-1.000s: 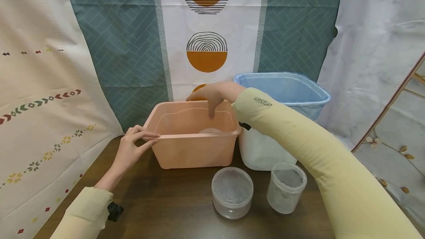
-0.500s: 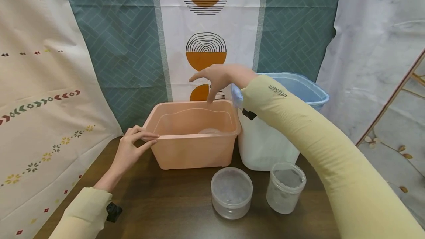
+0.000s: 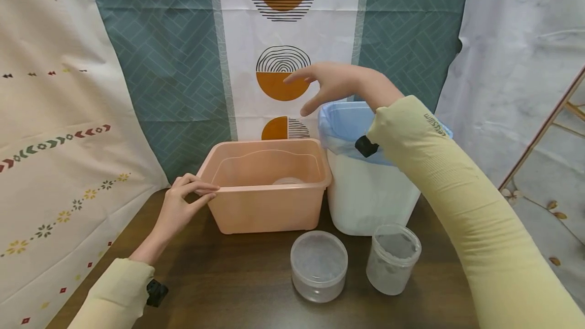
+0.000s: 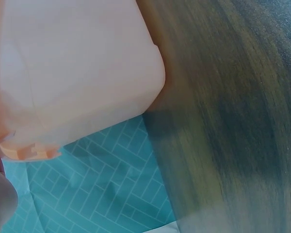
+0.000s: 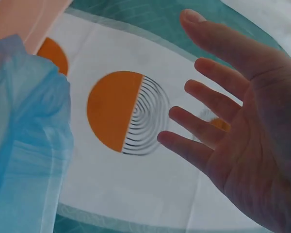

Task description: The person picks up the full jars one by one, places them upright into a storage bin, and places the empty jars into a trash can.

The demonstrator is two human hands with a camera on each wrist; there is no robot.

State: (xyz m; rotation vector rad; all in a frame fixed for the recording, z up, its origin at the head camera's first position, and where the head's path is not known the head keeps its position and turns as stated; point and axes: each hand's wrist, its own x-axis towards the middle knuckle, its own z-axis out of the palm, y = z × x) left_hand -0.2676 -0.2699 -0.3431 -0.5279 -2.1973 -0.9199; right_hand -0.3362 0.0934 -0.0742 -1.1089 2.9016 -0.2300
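A peach plastic bin stands on the table near the patterned cloth. My left hand pinches its front left corner at the rim between thumb and fingers. Inside, near the right end, lies a clear round item, partly hidden by the front wall. My right hand hovers in the air above the left side of a white bin with a blue bag liner. In the right wrist view its fingers are spread, with nothing held.
A wide clear jar and a narrower clear jar stand on the dark wooden table in front of the bins. Patterned cloths hang behind and at both sides.
My right hand has risen from over the peach bin and moved right, to above the white bin. My left hand has stayed on the rim. The jars have not moved.
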